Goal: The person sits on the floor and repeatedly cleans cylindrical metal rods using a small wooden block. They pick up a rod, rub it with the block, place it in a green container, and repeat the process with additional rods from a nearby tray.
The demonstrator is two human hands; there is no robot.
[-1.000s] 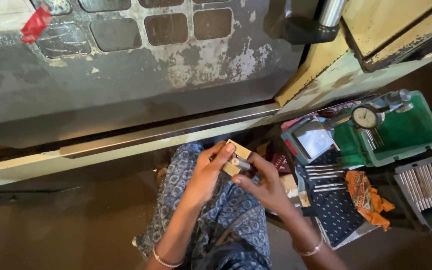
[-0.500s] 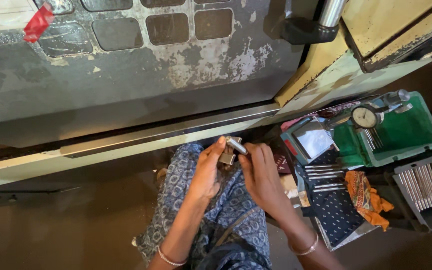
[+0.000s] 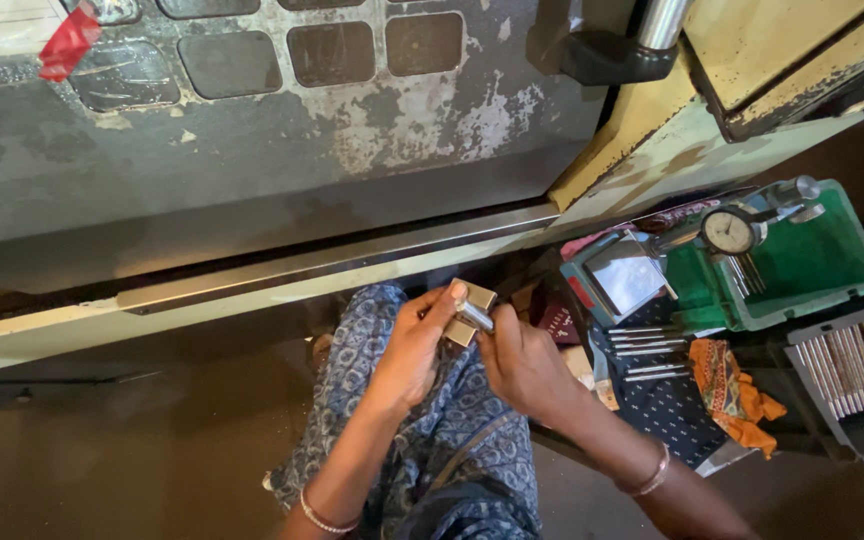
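Metal block [image 3: 473, 298] sits pinched in left hand [image 3: 414, 345] fingertips, right hand [image 3: 522, 360] gripping small steel cylinder [image 3: 474, 318] against it

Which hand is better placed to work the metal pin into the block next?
Right, probably. The right hand pinches the small metal pin at its tip, free to steer it. The left hand wraps the tan block and looks occupied steadying it.

A red tape tag [image 3: 70, 42] sticks to the grey machine panel at upper left, beside a pale paper label [image 3: 2, 25] in the corner. At right, a round white dial face [image 3: 730, 231] rests against the green plastic case [image 3: 832, 250].
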